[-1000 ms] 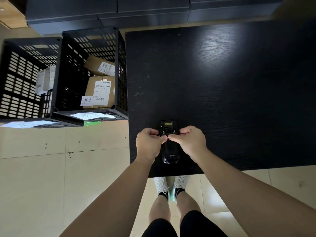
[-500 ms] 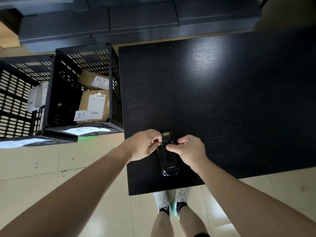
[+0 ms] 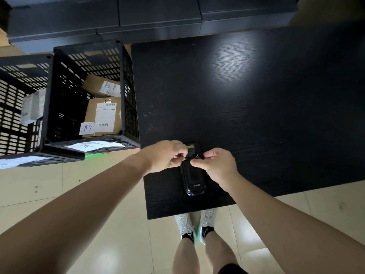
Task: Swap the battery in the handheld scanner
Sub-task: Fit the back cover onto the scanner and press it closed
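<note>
Black handheld scanner (image 3: 193,177) lies face down on black wood-grain table (image 3: 256,99), near its front-left corner. Left hand (image 3: 167,155) touches scanner's far end from the left, right hand (image 3: 219,165) from the right. Two black slotted plastic crates (image 3: 126,80) stand on beige tiled floor (image 3: 98,194) left of table, one (image 3: 11,95) further left. Brown cardboard parcels (image 3: 104,115) sit in the nearer crate. Dark cabinets (image 3: 158,16) behind table and crates

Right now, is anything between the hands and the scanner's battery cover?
Nothing visible. The scanner lies back-up near the table's front edge, and both the left hand and right hand already have fingertips at its upper back. The table around it holds nothing else.
</note>
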The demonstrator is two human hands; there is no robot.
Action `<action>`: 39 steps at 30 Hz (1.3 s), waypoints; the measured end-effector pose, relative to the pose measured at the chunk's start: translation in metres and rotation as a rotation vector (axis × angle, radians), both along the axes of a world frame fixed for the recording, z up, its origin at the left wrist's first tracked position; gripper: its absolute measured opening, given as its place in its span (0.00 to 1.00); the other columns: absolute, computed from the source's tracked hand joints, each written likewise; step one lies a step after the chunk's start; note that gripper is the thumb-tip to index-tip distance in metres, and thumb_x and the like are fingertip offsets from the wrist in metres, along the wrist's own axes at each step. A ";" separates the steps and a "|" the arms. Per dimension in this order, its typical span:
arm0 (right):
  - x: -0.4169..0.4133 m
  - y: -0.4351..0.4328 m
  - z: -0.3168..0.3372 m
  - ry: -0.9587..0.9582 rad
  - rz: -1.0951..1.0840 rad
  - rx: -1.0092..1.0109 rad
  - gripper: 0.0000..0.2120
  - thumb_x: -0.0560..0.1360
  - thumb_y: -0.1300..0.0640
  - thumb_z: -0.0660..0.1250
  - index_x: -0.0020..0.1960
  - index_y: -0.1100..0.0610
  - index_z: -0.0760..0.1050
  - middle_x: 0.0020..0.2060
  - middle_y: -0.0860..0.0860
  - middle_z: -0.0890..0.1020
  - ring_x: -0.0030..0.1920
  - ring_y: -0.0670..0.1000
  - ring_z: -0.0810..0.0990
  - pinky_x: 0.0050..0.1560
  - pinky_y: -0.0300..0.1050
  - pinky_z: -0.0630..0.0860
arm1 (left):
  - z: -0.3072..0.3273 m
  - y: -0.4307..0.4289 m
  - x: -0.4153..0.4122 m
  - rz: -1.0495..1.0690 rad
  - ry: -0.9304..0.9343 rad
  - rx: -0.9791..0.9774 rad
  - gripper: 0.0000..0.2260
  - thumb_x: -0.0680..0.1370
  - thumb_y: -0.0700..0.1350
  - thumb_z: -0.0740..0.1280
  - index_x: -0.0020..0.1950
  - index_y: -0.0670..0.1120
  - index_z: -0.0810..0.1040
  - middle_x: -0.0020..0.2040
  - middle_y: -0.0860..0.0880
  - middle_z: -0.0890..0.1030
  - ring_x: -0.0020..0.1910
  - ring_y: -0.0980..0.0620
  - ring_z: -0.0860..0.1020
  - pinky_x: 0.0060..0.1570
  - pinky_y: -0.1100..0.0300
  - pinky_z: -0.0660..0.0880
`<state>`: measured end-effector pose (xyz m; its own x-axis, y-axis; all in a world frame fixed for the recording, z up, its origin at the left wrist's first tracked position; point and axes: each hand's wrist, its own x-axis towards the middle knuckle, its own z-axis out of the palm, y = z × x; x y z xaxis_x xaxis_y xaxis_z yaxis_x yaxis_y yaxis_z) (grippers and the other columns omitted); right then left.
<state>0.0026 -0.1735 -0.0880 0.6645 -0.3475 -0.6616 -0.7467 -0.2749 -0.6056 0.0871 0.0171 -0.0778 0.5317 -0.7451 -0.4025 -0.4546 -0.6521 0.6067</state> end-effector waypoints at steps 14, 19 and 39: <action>-0.001 0.002 0.001 -0.016 -0.001 -0.001 0.27 0.60 0.49 0.84 0.54 0.56 0.81 0.42 0.47 0.85 0.45 0.46 0.84 0.52 0.45 0.82 | 0.001 -0.014 -0.031 0.311 0.027 -0.017 0.08 0.75 0.36 0.62 0.38 0.46 0.70 0.39 0.52 0.71 0.36 0.45 0.75 0.37 0.47 0.74; -0.002 0.001 0.002 -0.014 -0.001 0.003 0.26 0.60 0.49 0.84 0.53 0.55 0.80 0.42 0.46 0.84 0.44 0.45 0.84 0.52 0.45 0.82 | 0.001 -0.019 -0.042 0.421 0.022 0.017 0.07 0.77 0.38 0.61 0.40 0.47 0.71 0.41 0.51 0.74 0.38 0.48 0.74 0.37 0.54 0.72; 0.003 -0.005 0.012 0.034 0.074 -0.003 0.23 0.62 0.49 0.83 0.53 0.54 0.80 0.44 0.48 0.85 0.46 0.50 0.84 0.48 0.44 0.80 | 0.014 -0.046 -0.090 1.257 0.327 -0.114 0.28 0.71 0.49 0.78 0.66 0.48 0.70 0.51 0.50 0.77 0.49 0.52 0.79 0.45 0.62 0.75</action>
